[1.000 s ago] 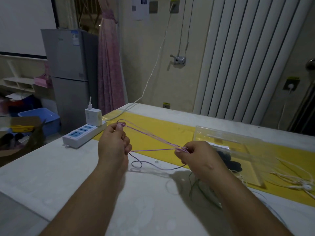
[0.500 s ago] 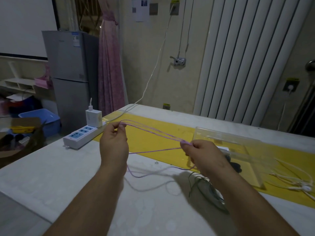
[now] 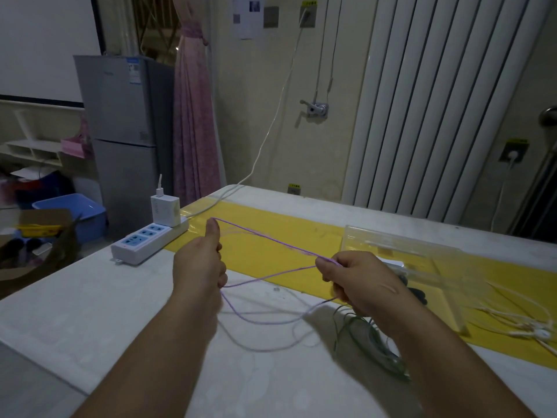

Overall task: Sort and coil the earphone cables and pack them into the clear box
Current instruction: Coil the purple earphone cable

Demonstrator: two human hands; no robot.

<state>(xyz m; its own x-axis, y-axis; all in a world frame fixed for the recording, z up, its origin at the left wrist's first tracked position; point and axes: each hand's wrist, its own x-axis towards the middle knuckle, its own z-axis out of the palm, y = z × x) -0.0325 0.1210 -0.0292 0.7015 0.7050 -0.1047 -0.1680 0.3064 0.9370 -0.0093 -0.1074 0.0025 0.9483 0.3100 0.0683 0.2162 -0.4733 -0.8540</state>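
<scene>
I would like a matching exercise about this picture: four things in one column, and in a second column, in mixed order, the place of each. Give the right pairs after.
Things
1. purple cable
2. white earphones
3. charger
4. green cable

Places
a. plugged into the power strip
b. right of the clear box
c. on the table, near the right hand
d. stretched from the left hand to the right hand

Pairs: 1-d, 2-b, 3-a, 4-c
</scene>
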